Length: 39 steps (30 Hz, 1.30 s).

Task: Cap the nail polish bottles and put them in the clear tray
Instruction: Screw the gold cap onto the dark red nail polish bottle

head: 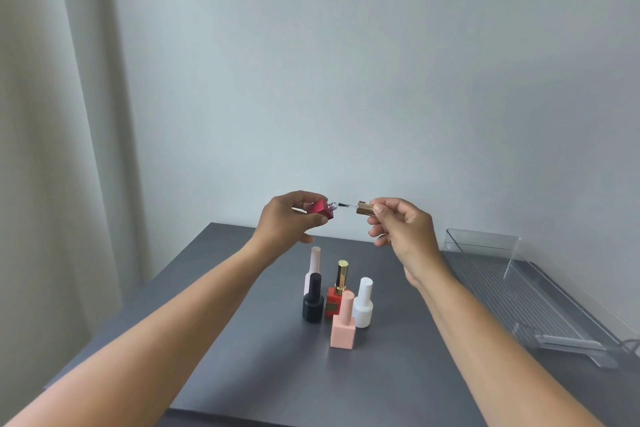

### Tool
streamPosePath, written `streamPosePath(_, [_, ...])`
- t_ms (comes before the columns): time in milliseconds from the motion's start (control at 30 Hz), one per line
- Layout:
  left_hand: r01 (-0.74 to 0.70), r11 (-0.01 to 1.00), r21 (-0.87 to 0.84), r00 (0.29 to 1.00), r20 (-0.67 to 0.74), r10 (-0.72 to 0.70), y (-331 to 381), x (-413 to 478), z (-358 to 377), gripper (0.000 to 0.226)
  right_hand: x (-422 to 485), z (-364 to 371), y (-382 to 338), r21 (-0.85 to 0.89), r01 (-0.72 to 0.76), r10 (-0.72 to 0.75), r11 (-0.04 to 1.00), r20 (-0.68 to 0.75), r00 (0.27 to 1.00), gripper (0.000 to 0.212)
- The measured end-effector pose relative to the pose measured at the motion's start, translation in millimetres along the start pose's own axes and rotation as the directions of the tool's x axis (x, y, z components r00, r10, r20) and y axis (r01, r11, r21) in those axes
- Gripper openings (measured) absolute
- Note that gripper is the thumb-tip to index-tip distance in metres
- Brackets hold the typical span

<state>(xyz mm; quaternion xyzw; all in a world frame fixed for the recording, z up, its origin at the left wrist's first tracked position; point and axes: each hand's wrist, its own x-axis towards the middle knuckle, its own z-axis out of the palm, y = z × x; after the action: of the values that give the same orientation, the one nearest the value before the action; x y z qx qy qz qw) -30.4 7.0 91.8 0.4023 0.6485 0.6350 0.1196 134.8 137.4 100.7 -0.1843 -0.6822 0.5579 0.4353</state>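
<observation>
Holding the red bottle [320,210] tipped on its side in our left hand [289,220], fingers wrapped round its body, we point its open neck toward the right of the frame, while our right hand [398,224] pinches the gold cap [364,208] with its brush [343,205] aimed back at that neck; the bristle tip sits just short of the opening, both held up at mid-frame above the table [242,340]. To do this well, we judge the brush should go in straight along the neck's axis, so the bristles do not splay on the rim, then the cap turns until snug. Five capped bottles [337,298] stand clustered below centre, and the clear tray [485,239] waits at the right edge, apparently empty.
</observation>
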Motion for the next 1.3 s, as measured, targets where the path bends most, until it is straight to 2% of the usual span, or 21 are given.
streamPosePath(400, [0.000, 1.000, 0.017, 1.000, -0.002, 0.000, 5, -4, -2, 0.029, -2, 6, -3, -0.071, 0.025, -0.025, 0.997, 0.004, 1.000, 0.014])
streamPosePath(867, [-0.045, 0.992, 0.122, 0.999, 0.025, 0.042, 5, -3, 6, 0.035, -3, 7, -6, -0.245, 0.140, -0.129, 0.959, 0.063, 0.990, 0.023])
streamPosePath(1033, [-0.032, 0.991, 0.132, 0.999, 0.013, 0.030, 5, -4, 11, 0.028, -2, 10, -6, -0.288, 0.135, -0.117, 0.948, 0.079, 0.990, 0.028])
streamPosePath(1300, [-0.047, 0.993, 0.110, 0.999, 0.016, 0.045, 8, -7, 16, 0.024, 0, 7, -7, -0.308, 0.143, -0.139, 0.941, 0.035, 0.990, 0.010])
